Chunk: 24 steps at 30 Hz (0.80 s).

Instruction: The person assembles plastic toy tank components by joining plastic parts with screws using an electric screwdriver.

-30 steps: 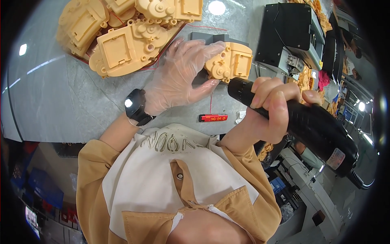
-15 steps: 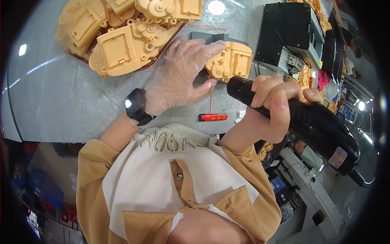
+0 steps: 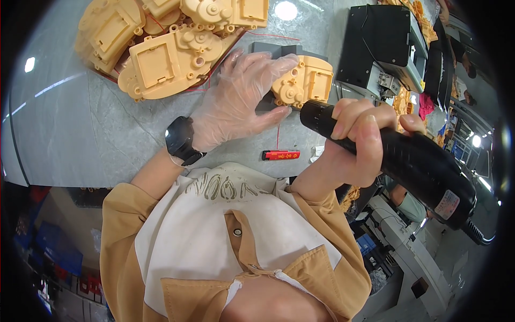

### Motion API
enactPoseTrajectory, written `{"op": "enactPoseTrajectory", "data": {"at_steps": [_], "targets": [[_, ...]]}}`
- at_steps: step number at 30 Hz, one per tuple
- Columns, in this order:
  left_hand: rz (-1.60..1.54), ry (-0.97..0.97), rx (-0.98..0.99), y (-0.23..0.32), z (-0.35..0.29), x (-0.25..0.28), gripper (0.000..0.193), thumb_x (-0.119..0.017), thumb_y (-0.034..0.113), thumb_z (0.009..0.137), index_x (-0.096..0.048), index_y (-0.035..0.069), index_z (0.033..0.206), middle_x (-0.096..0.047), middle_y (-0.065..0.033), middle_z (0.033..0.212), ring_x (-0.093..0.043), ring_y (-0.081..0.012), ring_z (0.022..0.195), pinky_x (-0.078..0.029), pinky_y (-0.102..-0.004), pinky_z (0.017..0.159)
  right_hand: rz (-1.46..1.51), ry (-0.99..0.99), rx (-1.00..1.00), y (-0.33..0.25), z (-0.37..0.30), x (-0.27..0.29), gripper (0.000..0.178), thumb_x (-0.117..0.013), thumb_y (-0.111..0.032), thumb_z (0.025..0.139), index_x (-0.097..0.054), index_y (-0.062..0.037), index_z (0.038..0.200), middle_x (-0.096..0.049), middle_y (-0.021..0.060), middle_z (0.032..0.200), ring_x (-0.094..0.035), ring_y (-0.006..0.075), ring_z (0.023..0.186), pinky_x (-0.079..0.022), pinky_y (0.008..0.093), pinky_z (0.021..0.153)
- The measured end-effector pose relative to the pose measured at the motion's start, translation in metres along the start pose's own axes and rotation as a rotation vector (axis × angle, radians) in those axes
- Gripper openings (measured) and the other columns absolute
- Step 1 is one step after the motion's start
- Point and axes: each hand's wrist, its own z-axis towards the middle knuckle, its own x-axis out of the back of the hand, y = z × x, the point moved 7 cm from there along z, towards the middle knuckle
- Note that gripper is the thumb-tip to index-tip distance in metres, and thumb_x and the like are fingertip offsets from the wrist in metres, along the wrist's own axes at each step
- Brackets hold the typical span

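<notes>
A yellow plastic housing [image 3: 313, 79] rests on a dark grey block [image 3: 273, 50] on the grey table. My left hand [image 3: 238, 99], in a clear plastic glove, grips the housing's left side between thumb and fingers. A black watch sits on that wrist. In my bare right hand [image 3: 365, 134] is a black electric screwdriver [image 3: 421, 172], with my fingers wrapped round its body. Its nose meets the near edge of the housing in this view. The bit's tip is hidden, so I cannot tell what it touches.
A box at the far left is heaped with several yellow housings [image 3: 161, 64]. A red lighter [image 3: 281, 155] lies on the near table, beside a scrap of white paper [image 3: 317, 154]. Thin red wires trail across the table. A black equipment box [image 3: 370, 40] stands at the far right.
Almost nothing differs. Both hands keep their grip, and the screwdriver's rear end has shifted very slightly.
</notes>
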Motion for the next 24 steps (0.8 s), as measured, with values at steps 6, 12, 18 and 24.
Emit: {"op": "enactPoseTrajectory", "data": {"at_steps": [6, 12, 18, 24], "targets": [[-0.010, -0.004, 0.006, 0.000, 0.000, 0.000, 0.071, -0.070, 0.025, 0.069, -0.037, 0.012, 0.130, -0.045, -0.0038, 0.128, -0.039, -0.0259, 0.116, -0.026, -0.0434, 0.103, -0.009, 0.001, -0.004, 0.000, 0.001, -0.002, 0.043, -0.055, 0.008, 0.073, -0.032, -0.0079, 0.107, -0.048, 0.0059, 0.057, -0.047, 0.0173, 0.046, -0.044, 0.0331, 0.049], [0.001, -0.010, 0.010, -0.001, -0.001, 0.000, 0.071, -0.068, 0.025, 0.069, -0.036, 0.013, 0.131, -0.044, -0.0037, 0.128, -0.039, -0.0254, 0.116, -0.025, -0.0435, 0.103, -0.118, -0.114, 0.032, 0.001, 0.001, -0.005, 0.041, -0.045, 0.003, 0.075, -0.039, -0.0089, 0.114, -0.046, 0.0065, 0.057, -0.045, 0.0183, 0.044, -0.041, 0.0364, 0.051], [-0.008, -0.008, 0.013, -0.001, -0.001, -0.001, 0.071, -0.068, 0.023, 0.068, -0.037, 0.013, 0.131, -0.045, -0.0035, 0.127, -0.039, -0.0246, 0.116, -0.025, -0.0437, 0.104, -0.062, -0.161, 0.017, 0.004, 0.002, -0.006, 0.039, -0.046, 0.004, 0.076, -0.035, -0.0065, 0.113, -0.048, 0.0085, 0.059, -0.046, 0.0182, 0.043, -0.044, 0.0380, 0.052], [-0.019, 0.005, 0.020, -0.004, 0.000, -0.001, 0.072, -0.069, 0.022, 0.067, -0.037, 0.013, 0.131, -0.045, -0.0027, 0.127, -0.040, -0.0240, 0.116, -0.025, -0.0438, 0.103, -0.174, -0.225, 0.012, 0.009, 0.004, -0.008, 0.037, -0.046, 0.005, 0.077, -0.033, -0.0067, 0.110, -0.048, 0.0093, 0.059, -0.048, 0.0188, 0.045, -0.046, 0.0393, 0.054]]}}
